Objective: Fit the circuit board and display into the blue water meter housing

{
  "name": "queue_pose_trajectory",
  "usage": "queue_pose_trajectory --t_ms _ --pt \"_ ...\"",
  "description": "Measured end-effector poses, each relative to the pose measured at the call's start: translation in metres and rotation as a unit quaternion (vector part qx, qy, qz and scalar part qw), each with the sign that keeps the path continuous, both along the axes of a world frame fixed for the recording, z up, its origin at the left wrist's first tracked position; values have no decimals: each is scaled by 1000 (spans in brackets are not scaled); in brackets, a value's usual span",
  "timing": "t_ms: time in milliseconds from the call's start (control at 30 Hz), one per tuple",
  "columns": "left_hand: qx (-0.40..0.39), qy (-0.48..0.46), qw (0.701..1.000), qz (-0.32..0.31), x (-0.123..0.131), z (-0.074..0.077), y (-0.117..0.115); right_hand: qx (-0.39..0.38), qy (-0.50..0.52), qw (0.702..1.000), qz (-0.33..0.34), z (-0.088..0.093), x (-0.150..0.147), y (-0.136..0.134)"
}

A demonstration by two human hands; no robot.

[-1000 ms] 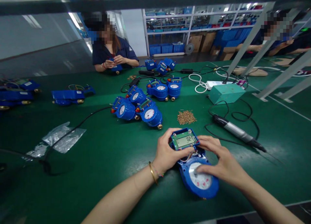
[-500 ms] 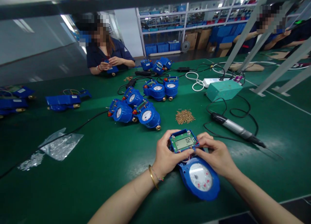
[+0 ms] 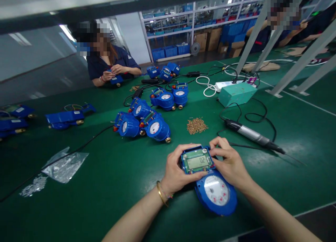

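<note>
Both hands — left hand, right hand — gripping display module over blue meter; screw pile, electric screwdriver behind on surface. Right fingers now off dial.

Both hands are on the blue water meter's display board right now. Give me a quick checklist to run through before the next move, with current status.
1. Left hand grips the display board at its left edge: ok.
2. Right hand grips its right edge: ok.
3. Display lit and readable: ok.
4. Board fully seated in the water meter: cannot tell.
5. Electric screwdriver lies free on the mat to the right: ok.
6. Screw pile beyond the meter, not under the hands: ok.
</note>
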State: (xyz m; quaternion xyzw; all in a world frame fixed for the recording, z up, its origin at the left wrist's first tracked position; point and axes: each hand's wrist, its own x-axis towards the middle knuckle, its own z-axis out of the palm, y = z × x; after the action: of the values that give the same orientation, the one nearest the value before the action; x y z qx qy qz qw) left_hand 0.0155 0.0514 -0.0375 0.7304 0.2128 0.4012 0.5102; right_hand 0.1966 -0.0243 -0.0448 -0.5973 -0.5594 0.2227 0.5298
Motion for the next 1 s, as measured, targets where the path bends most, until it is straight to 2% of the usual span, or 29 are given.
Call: queue_pose_trajectory --t_ms 100,200,333,567,667,800,900,1000 --pt "57 23 998 -9 0 0 1 -34 42 998 22 -2 2 3" --pt "99 22 994 -43 1 0 2 -80 89 989 81 -4 7 7" --pt "117 41 991 -60 1 2 2 -113 116 977 137 -5 14 17" --pt "54 58 997 1 -1 3 -8 -120 84 979 143 -3 11 20" --pt "-9 41 997 63 1 1 -19 -111 60 984 125 0 5 18" --pt "-118 14 982 146 5 1 -34 -91 33 990 105 4 0 17" --pt "-153 6 975 161 7 2 -39 -81 11 992 93 5 -4 15" --pt "-142 1 977 162 4 -2 -39 -72 -22 995 63 6 -6 10"
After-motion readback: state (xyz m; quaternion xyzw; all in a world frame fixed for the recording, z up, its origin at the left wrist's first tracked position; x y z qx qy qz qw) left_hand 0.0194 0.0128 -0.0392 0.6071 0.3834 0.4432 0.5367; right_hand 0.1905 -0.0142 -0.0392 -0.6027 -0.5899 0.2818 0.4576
